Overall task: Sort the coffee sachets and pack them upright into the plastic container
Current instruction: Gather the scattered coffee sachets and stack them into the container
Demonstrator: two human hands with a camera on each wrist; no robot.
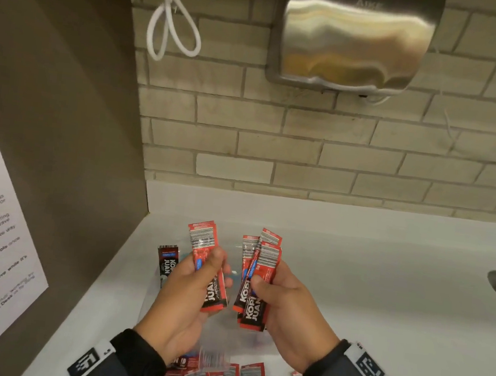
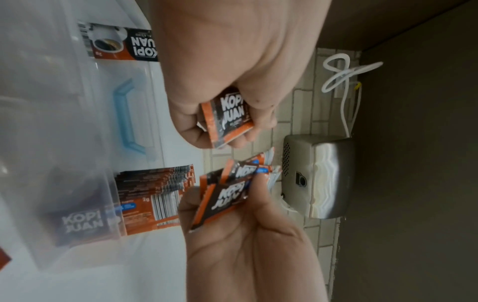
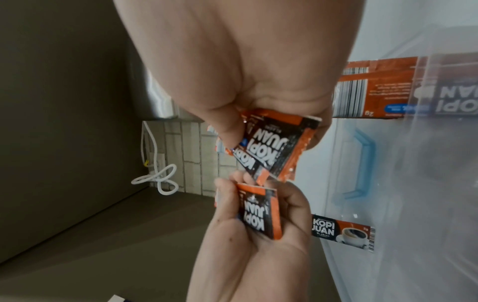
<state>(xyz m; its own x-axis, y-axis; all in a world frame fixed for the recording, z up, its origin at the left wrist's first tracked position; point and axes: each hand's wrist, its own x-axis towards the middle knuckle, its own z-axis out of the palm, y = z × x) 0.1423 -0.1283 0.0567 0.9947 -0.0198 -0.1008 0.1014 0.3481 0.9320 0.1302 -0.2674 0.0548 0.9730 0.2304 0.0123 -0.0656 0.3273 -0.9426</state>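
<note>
Sachets [image 1: 213,271] pinched in my left hand [image 1: 189,301], fanned bunch [image 1: 256,283] in right hand [image 1: 286,302], both above the plastic container [image 2: 64,126]. Light, slick, floppy; grip mid-length.

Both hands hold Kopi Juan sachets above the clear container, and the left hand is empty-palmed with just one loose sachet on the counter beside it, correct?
Not quite: the left hand is not empty. In the head view it grips a small stack of sachets, as the right hand does. The single sachet beside the clear container is right.
</note>
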